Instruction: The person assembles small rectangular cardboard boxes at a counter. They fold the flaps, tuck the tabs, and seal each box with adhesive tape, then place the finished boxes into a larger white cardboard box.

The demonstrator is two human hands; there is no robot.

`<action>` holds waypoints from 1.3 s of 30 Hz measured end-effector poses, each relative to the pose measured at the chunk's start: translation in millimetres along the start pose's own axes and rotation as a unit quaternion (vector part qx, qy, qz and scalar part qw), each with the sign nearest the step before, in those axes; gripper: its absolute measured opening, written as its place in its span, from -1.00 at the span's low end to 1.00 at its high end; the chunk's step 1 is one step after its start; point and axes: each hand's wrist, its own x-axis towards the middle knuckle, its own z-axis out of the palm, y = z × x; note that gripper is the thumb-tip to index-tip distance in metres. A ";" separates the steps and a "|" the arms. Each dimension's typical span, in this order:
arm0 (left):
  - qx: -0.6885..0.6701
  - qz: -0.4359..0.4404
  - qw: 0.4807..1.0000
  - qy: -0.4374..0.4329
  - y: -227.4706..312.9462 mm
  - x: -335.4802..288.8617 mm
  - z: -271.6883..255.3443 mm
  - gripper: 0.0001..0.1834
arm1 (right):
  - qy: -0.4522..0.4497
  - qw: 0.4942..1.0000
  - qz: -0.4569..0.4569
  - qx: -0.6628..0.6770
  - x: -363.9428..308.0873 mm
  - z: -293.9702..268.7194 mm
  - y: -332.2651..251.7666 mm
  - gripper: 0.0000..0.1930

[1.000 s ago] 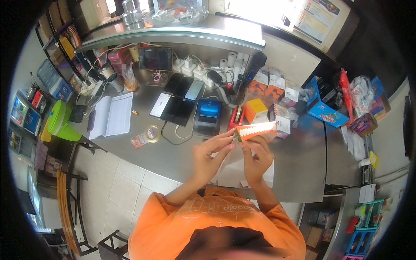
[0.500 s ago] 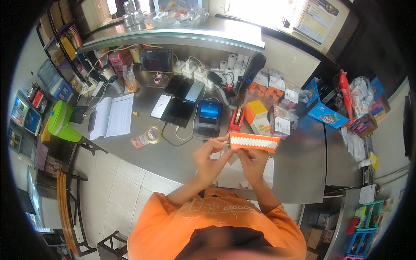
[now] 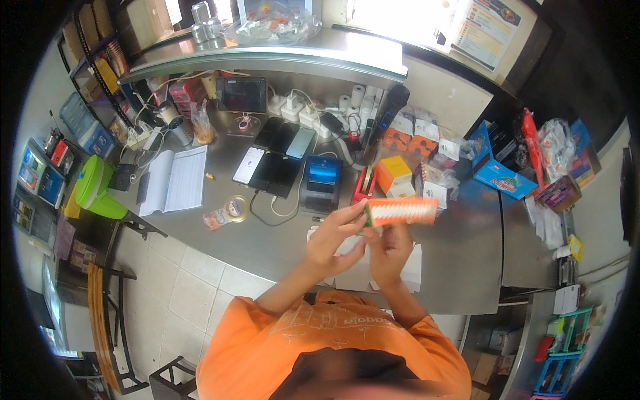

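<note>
An orange cardboard box (image 3: 405,212) with a white scalloped side is held up over the counter's front edge, slightly smeared by motion. My left hand (image 3: 335,241) grips its left end, thumb and fingers closed near a green-and-dark end edge. From below, my right hand (image 3: 391,252) pinches the box's lower side, its fingertips partly hidden by the box. Beneath my hands lie flat white sheets of card (image 3: 348,279) on the steel counter.
Beyond the box stand a red tape dispenser (image 3: 363,183), a yellow-orange carton (image 3: 393,177) and a dark receipt printer (image 3: 321,183). Several phones (image 3: 273,170) lie left of it. A tape roll (image 3: 237,208) and an open notebook (image 3: 183,179) are farther left. A blue display box (image 3: 503,163) stands right.
The orange box has shifted right and slightly up, turning a little. My left hand has moved right with it, and my right hand still holds it from below.
</note>
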 end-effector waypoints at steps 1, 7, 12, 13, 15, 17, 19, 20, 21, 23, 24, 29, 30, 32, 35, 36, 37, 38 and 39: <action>-0.116 -0.059 0.991 0.027 3.1 2.0 1.2 -0.36 | 0.024 0.998 0.031 0.038 3.1 -0.4 -4.7 -0.79; -0.239 -0.191 0.952 -0.013 8.0 16.3 -13.4 0.00 | -0.085 0.993 0.063 -0.056 1.3 6.4 -16.1 -0.92; -0.244 -0.286 0.925 0.054 8.9 12.5 -8.9 -0.41 | -0.015 0.981 -0.011 -0.191 -2.9 25.6 0.9 -0.94; -0.207 -0.315 0.922 0.093 8.3 11.6 -6.7 -0.48 | -0.049 0.969 -0.056 -0.236 -4.7 28.2 1.6 -0.92; -0.127 -0.401 0.891 0.169 4.4 11.2 -7.4 -0.57 | -0.118 0.933 -0.135 -0.312 -7.9 30.8 -0.9 -0.88; -0.074 -0.399 0.879 0.249 -2.9 13.8 -15.7 -0.55 | -0.024 0.874 -0.284 -0.394 -14.0 26.1 -10.7 -0.79; -0.037 -0.328 0.884 0.332 -8.5 15.9 -35.3 -0.62 | 0.093 0.832 -0.343 -0.425 -11.9 22.1 -16.0 -0.68; -0.057 -0.327 0.876 0.351 -10.1 16.8 -44.8 -0.62 | 0.103 0.862 -0.285 -0.406 -8.8 20.5 -16.7 -0.60; -0.071 -0.331 0.865 0.370 -11.0 17.6 -54.0 -0.62 | 0.079 0.901 -0.201 -0.376 -4.0 14.8 -17.4 -0.58; -0.081 -0.331 0.846 0.410 -15.4 21.5 -65.5 -0.63 | -0.033 0.966 -0.037 -0.255 8.0 2.7 -15.4 -0.67; -0.069 -0.339 0.843 0.412 -17.2 23.1 -68.6 -0.63 | -0.047 0.970 -0.048 -0.234 11.0 -1.4 -14.9 -0.71; 0.236 -0.119 0.874 0.409 -22.0 19.5 -45.9 -0.68 | 0.009 0.953 -0.090 -0.289 15.1 -3.0 -11.4 -0.88; 0.213 -0.104 0.912 0.334 -18.4 13.6 -41.0 -0.70 | 0.035 0.947 -0.107 -0.302 15.2 -2.1 -11.9 -0.87; 0.051 -0.201 0.969 0.134 0.8 -5.9 -33.8 -0.64 | -0.004 0.920 -0.199 -0.337 17.1 0.4 -12.8 -0.86; -0.191 -0.394 0.888 0.136 7.0 -14.2 -16.5 -0.67 | -0.084 0.905 -0.250 -0.335 18.4 2.3 -14.6 -0.83; -0.293 -0.439 0.830 0.181 6.4 -13.4 -14.4 -0.69 | -0.122 0.904 -0.241 -0.331 19.3 2.3 -14.3 -0.82; -0.284 -0.434 0.837 0.176 0.6 -10.3 -17.1 -0.73 | -0.084 0.919 -0.222 -0.314 20.8 2.0 -13.3 -0.82; -0.216 -0.406 0.874 0.153 -1.2 -9.3 -20.7 -0.71 | -0.056 0.933 -0.191 -0.301 22.7 1.7 -11.7 -0.82; -0.147 -0.375 0.906 0.129 -2.5 -8.7 -24.1 -0.69 | -0.025 0.944 -0.160 -0.286 23.6 1.4 -10.5 -0.83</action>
